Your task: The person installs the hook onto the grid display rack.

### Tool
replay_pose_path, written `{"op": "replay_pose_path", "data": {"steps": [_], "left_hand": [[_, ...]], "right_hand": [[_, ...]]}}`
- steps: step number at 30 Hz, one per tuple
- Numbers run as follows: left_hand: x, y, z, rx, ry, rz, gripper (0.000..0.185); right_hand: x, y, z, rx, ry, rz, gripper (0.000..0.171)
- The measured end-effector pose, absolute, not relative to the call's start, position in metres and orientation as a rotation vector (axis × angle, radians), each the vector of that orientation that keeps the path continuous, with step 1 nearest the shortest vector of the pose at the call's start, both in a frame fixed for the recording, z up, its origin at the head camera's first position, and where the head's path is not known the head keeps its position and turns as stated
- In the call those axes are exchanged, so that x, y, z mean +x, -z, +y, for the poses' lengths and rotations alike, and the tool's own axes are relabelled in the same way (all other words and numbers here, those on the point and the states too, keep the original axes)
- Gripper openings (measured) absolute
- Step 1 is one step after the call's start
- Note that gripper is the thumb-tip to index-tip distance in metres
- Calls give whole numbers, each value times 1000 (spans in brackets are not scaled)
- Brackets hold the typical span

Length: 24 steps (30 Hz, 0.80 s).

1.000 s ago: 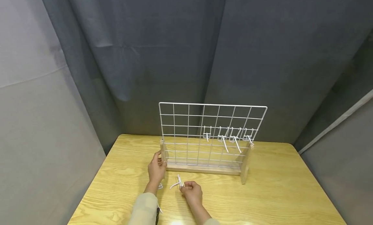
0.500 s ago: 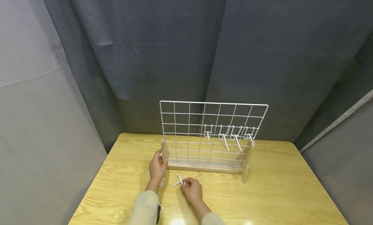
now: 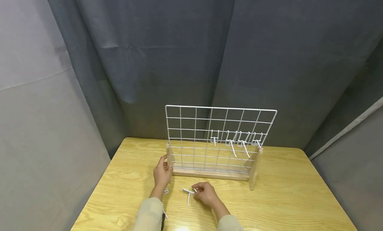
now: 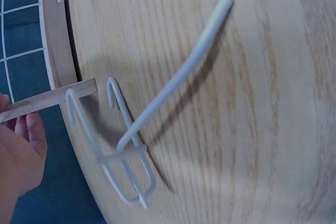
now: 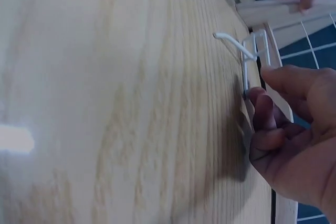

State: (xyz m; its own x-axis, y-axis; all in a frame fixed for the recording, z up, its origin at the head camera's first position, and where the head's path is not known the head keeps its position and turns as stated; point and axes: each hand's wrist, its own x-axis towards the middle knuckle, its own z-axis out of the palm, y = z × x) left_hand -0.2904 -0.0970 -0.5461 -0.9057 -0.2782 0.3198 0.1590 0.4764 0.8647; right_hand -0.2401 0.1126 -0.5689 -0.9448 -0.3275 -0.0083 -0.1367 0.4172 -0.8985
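Note:
My left hand (image 3: 162, 173) grips the left wooden upright (image 3: 170, 156) of a stand, fingers behind it and thumb in front. That upright is a pale bar (image 4: 52, 98) in the left wrist view. Between thumb and fingers, my right hand (image 3: 206, 193) pinches a white wire display hook (image 3: 188, 192) by its wire end, low in front of the stand; its prong points toward the near edge. In the right wrist view this hook (image 5: 245, 51) shows its bent prong and wire frame. Another hook (image 4: 194, 59) lies on the table beneath my left wrist, partly hidden by the forearm in the head view.
A white wire grid (image 3: 221, 108) leans back in the wooden base (image 3: 209, 175). Several hooks (image 3: 233, 149) hang on its right half. The stand's right upright (image 3: 253, 172) is on the wood-grain table (image 3: 287, 197). Dark curtains (image 3: 167, 64) enclose the back.
My right hand has shifted slightly right and turned the hook: its prong pointed left before and now points toward the near edge. The left hand stays on the upright.

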Motion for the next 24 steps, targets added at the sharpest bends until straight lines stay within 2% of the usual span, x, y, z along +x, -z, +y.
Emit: {"op": "replay_pose_path", "data": {"steps": [13, 24], "left_hand": [[-291, 548, -96, 103, 1432, -2297, 52], [-290, 548, -97, 72, 1417, -2292, 50]], "right_hand": [[-238, 573, 118, -263, 1739, 2462, 26], [-203, 571, 111, 171, 2084, 2129, 32]]}}
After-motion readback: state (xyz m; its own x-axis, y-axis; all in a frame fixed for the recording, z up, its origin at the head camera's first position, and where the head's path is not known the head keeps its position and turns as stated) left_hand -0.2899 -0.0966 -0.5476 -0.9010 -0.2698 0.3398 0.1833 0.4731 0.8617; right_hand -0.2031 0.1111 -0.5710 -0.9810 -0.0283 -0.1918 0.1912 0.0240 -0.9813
